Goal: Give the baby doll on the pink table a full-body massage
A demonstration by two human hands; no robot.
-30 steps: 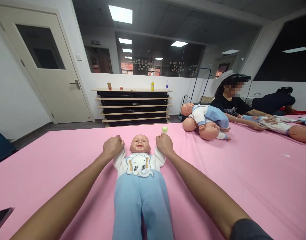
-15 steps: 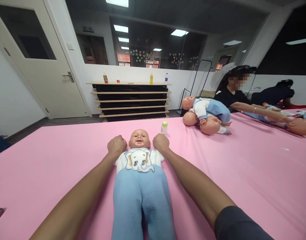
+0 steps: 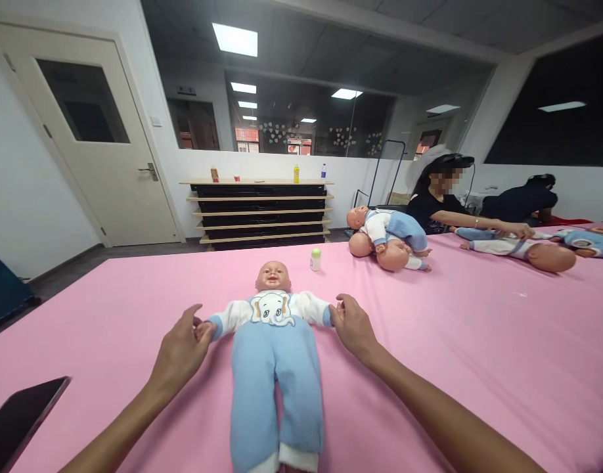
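A baby doll [image 3: 276, 368] lies on its back on the pink table cover, head at the far end. It wears light blue trousers and a white top with an elephant face. Both its arms stretch out to the sides. At the doll's arm on the left, my left hand [image 3: 180, 345] loosely holds the small hand, my index finger lifted off it. My right hand [image 3: 355, 328] is bent round the doll's other hand, just beyond the blue cuff; that small hand is mostly hidden by my fingers.
A small white bottle with a green cap [image 3: 315, 260] stands beyond the doll. Piled dolls [image 3: 393, 240] lie at the back right, near a person [image 3: 442, 197] handling another doll [image 3: 533, 255]. A dark phone [image 3: 23, 420] lies at left. Stacked shelving [image 3: 262, 213] stands behind.
My hands have moved outward and towards me from beside the doll's head, and the doll's arms now spread sideways. My fists have loosened. The view has shifted, showing more of the phone.
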